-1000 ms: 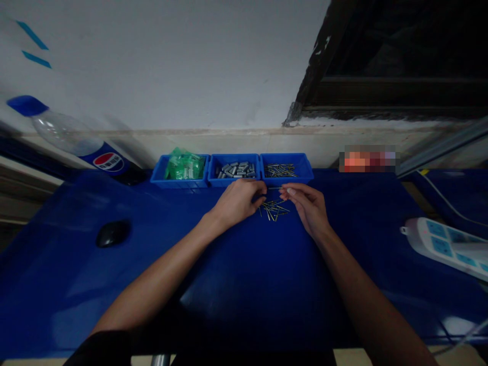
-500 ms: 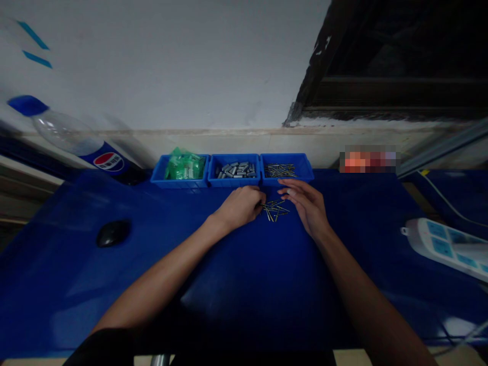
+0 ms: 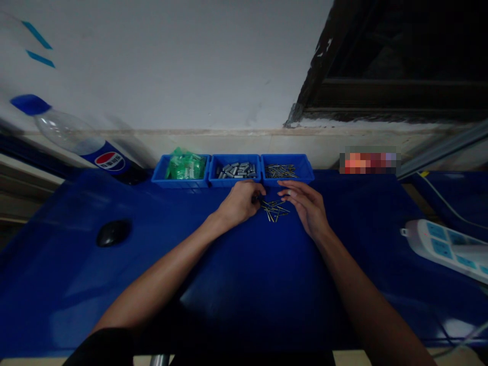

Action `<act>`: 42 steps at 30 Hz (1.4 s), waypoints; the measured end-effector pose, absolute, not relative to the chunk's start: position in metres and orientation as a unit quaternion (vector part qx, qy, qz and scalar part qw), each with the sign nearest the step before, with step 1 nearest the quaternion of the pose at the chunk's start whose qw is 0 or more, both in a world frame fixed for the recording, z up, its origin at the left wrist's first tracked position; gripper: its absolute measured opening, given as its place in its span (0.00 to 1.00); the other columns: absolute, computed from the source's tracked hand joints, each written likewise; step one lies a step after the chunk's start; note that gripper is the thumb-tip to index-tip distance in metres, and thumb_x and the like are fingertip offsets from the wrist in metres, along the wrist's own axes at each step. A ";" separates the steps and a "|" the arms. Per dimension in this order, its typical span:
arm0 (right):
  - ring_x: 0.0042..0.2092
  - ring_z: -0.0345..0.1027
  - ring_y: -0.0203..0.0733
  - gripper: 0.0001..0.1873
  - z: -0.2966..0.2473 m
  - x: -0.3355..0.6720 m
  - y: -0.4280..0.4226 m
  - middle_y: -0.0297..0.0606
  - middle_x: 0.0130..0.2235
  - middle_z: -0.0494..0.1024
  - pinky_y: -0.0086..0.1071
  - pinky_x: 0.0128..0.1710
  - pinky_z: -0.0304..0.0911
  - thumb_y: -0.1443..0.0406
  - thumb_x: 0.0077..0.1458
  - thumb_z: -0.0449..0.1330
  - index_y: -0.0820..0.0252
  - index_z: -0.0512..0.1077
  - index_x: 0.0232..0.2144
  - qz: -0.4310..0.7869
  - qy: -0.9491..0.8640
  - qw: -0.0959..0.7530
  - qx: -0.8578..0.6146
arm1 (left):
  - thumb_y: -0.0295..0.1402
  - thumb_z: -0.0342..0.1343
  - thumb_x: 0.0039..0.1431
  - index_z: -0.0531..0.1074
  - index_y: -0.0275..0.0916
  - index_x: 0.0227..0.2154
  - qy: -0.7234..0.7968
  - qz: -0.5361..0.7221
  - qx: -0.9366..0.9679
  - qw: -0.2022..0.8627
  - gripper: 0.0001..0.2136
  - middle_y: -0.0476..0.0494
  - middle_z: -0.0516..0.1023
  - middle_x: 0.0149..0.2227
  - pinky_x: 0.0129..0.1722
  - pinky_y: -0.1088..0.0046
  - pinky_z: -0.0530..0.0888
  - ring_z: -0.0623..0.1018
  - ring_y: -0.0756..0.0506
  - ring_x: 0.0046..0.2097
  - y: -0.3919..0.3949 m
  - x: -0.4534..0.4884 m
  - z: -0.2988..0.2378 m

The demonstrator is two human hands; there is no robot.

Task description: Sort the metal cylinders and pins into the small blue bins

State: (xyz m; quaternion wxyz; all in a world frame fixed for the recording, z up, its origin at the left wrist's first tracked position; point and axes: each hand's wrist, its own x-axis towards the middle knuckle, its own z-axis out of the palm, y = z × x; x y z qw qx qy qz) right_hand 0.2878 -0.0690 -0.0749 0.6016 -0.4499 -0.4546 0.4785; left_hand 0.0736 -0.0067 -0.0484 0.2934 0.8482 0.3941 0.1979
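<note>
Left hand: your left hand (image 3: pixel 241 201) is bent at the wrist with its fingers curled downward at the left edge of the loose pins; the fingertips are partly hidden, so whether they grip a pin cannot be told.
Right hand: your right hand (image 3: pixel 305 201) is released, its fingers extended and slightly separated, at the right side of the same pins.
Loose pins: the thin metal pins (image 3: pixel 275 209) lie crossed in a small heap between your hands, on the blue table (image 3: pixel 244 284).
Right bin: directly beyond your hands, the right blue bin (image 3: pixel 304 165) contains more thin metal pieces (image 3: pixel 280 171).
Middle bin: the middle blue bin (image 3: pixel 234 181) contains short silver cylinders (image 3: pixel 236 170).
Left bin: the left blue bin (image 3: pixel 183 183) contains green packets (image 3: pixel 186 166).
Left side of table: a black mouse (image 3: pixel 112 233) lies near you; a bottle (image 3: pixel 64 129) with a blue cap stands farther back.
Right side of table: a white power strip (image 3: pixel 446 244) lies well apart from your right hand.
</note>
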 end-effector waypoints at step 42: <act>0.44 0.79 0.45 0.12 -0.074 0.289 -0.068 0.38 0.50 0.86 0.40 0.44 0.71 0.64 0.57 0.68 0.48 0.86 0.44 0.474 -0.445 0.621 -0.438 | 0.20 0.51 0.64 0.83 0.37 0.45 0.286 0.114 0.923 0.230 0.16 0.35 0.85 0.44 0.48 0.62 0.78 0.84 0.40 0.47 -0.015 0.079 -0.047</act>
